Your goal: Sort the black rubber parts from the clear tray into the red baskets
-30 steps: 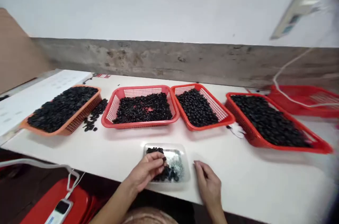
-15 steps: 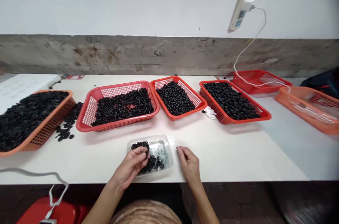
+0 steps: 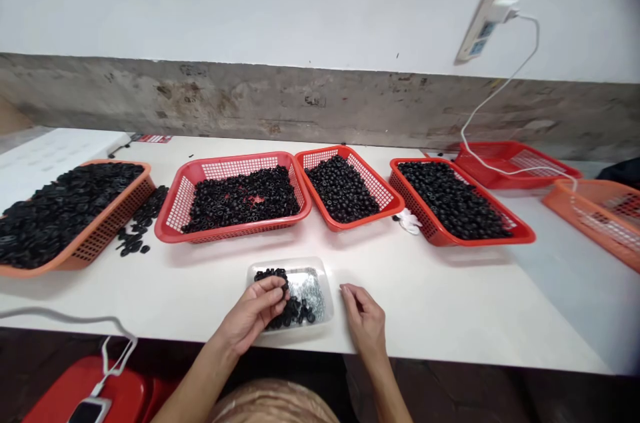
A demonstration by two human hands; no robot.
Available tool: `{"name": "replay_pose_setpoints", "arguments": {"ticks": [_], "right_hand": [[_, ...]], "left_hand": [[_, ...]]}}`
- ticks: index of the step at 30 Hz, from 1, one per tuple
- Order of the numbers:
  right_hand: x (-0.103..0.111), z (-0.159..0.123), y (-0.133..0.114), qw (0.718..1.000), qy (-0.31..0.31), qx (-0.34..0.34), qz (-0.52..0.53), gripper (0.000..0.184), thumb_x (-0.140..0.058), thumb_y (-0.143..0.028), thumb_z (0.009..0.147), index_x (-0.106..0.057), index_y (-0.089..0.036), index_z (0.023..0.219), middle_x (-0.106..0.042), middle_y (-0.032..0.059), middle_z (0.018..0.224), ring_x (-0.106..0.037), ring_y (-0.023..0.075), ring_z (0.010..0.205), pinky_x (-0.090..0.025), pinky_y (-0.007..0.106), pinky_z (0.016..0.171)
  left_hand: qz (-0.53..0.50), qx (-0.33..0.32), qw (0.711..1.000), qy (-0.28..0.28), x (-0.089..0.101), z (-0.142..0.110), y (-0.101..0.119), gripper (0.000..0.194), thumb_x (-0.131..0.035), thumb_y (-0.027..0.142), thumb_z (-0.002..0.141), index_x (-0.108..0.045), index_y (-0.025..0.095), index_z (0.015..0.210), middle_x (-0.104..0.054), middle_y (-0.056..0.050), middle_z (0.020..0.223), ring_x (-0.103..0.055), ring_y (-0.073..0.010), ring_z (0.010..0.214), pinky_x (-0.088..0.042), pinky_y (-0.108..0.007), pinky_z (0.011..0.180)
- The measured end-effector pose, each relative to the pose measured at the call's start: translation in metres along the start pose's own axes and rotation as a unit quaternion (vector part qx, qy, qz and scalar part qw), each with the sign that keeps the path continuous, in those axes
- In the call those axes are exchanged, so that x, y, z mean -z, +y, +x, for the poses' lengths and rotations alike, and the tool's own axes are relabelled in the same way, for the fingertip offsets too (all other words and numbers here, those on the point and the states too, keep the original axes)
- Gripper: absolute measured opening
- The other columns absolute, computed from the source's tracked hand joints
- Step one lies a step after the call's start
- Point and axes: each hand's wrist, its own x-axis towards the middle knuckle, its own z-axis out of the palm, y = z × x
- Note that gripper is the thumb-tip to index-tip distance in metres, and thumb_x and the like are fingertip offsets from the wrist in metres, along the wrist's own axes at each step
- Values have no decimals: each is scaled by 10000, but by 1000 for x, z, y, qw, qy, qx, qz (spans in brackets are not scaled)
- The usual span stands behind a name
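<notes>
A small clear plastic tray point(image 3: 320, 276) lies near the front edge of the white table point(image 3: 450, 303), holding small black ring parts point(image 3: 295, 309) and some shiny metal bits. My left hand point(image 3: 255, 313) reaches into that tray with fingers pinched on the black parts. My right hand point(image 3: 365, 319) rests on the table just right of the tray, fingers curled loosely, holding nothing I can see.
Red baskets of black parts point(image 3: 235, 199), point(image 3: 345, 189), point(image 3: 455, 199) line the middle of the table, with an orange one point(image 3: 65, 209) at the left and loose parts point(image 3: 137, 229) beside it. Emptier baskets point(image 3: 515, 163), point(image 3: 600, 209) stand at the right. A white cable point(image 3: 500, 96) hangs from a wall device.
The view has swung right and back a little. My left hand stays in the clear tray working the black parts; my right hand keeps its place beside it.
</notes>
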Motion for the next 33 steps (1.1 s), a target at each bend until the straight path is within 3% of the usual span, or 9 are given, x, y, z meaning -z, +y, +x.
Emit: {"name": "replay_pose_setpoints", "arguments": {"ticks": [33], "right_hand": [[1,0,4,1000,-17,-3,-19,330,-544,-456,943,-741,-192,940,-735,72,952,-689,213,860,-546,275,750]], "left_hand": [[-4,2,1000,-17,1,0,-1,315,-908,231,641,-711,117,859,-673,-42,764,-526,-55,573,-412,-155,584]]}}
